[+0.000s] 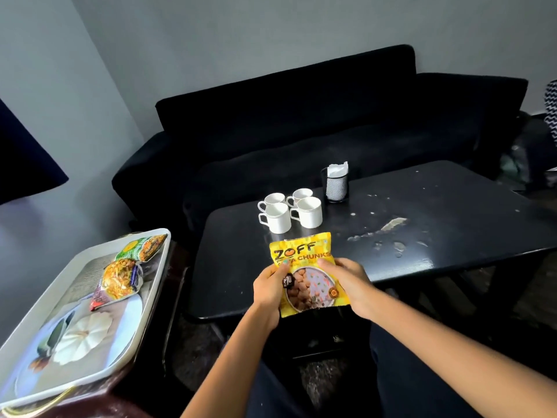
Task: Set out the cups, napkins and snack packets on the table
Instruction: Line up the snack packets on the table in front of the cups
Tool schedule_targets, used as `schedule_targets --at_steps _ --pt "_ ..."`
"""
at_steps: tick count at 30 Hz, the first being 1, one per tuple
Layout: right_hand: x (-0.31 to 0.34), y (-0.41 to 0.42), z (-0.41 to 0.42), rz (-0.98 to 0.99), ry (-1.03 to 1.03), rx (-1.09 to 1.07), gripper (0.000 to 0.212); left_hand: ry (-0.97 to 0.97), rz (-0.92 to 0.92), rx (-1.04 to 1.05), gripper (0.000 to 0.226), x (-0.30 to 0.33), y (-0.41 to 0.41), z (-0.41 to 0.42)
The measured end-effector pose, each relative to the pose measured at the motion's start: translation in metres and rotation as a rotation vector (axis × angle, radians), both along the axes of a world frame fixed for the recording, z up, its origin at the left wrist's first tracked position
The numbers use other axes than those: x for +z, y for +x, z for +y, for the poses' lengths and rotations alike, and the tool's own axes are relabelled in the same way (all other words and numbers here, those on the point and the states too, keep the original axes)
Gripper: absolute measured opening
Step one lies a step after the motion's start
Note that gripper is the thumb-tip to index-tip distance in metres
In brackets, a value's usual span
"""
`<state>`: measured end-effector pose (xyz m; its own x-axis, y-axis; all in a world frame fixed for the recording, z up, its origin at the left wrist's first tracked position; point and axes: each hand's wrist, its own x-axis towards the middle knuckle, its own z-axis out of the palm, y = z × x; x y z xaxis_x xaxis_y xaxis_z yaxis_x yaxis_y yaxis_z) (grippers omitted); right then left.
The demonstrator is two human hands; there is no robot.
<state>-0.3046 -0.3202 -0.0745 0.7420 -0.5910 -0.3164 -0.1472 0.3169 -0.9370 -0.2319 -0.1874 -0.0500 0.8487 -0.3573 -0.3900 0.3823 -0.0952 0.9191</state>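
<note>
Both hands hold a yellow snack packet [307,273] over the near edge of the black table [422,236]. My left hand [269,289] grips its left side, thumb on the front. My right hand [346,280] grips its right side. Several white cups [291,211] stand in a tight cluster just beyond the packet. Behind them stands a black mesh holder [336,187] with white napkins [338,168] sticking out. At the left, a white tray [33,360] carries two more snack packets, one green [144,247] and one yellow-and-purple [119,280].
A black sofa [301,122] runs along the far side of the table. The table's right half shows pale scuffed patches [388,226]. The tray rests on a dark stand at my left. A patterned object [551,107] shows at the right edge.
</note>
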Motion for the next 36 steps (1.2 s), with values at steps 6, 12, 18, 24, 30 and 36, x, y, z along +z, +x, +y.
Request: schedule_targets --at_steps 6,12,18,24,30,36 --pt "-0.014 0.037 0.012 0.021 -0.021 0.065 0.039 0.082 -0.057 0.046 0.026 -0.010 0.043 0.003" --pt "-0.021 0.057 0.032 0.172 -0.377 0.324 0.060 0.211 -0.137 -0.083 0.039 -0.012 0.055 0.012" --pt "-0.022 0.056 0.038 0.326 -0.833 0.446 0.073 0.339 -0.382 -0.137 0.036 -0.027 0.053 0.026" --pt "-0.026 0.039 0.035 0.120 -0.720 0.344 0.081 0.803 -0.712 -0.248 0.050 -0.015 0.075 0.052" --pt "-0.044 0.019 0.034 0.032 -0.757 0.224 0.057 1.042 -1.027 0.051 0.038 0.023 0.105 0.108" --pt "-0.043 0.019 0.035 0.039 -0.741 0.218 0.053 1.264 -0.709 0.355 0.063 0.030 0.128 0.166"
